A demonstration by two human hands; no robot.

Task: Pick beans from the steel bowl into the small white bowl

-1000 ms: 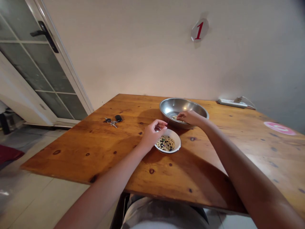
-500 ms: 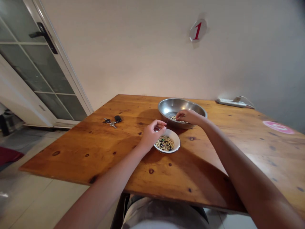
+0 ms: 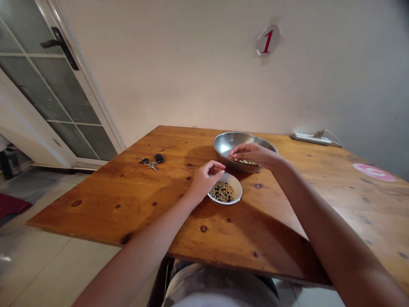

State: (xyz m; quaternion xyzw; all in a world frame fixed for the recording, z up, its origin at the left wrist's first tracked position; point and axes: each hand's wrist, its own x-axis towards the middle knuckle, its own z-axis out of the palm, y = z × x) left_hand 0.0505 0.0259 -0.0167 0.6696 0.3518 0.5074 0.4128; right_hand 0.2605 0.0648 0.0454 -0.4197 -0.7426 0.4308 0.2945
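Observation:
My left hand (image 3: 209, 175) is closed in a pinch over the rim of a small white bowl (image 3: 238, 189), gripping a thin needle-like strand (image 3: 226, 163) that points up and away. In the bowl lie many small round beads or beans (image 3: 222, 192), mostly pale tan with black and a few green ones. My right hand (image 3: 249, 154) pinches at the far tip of the strand, above the near rim of a large steel basin (image 3: 223, 143). Whatever its fingertips hold is too small to make out. More pale and dark pieces (image 3: 247, 162) show inside the basin, partly behind the hand.
A bunch of keys with a black fob (image 3: 153, 162) lies on the wooden table (image 3: 143, 204) to the left. A white power strip (image 3: 311, 139) rests at the back right, near a pink round sticker (image 3: 373, 172). The wall is behind the table.
My right hand has moved left and up out of the basin, to the strand's tip beside my left hand. The left hand has stayed almost still over the bowl.

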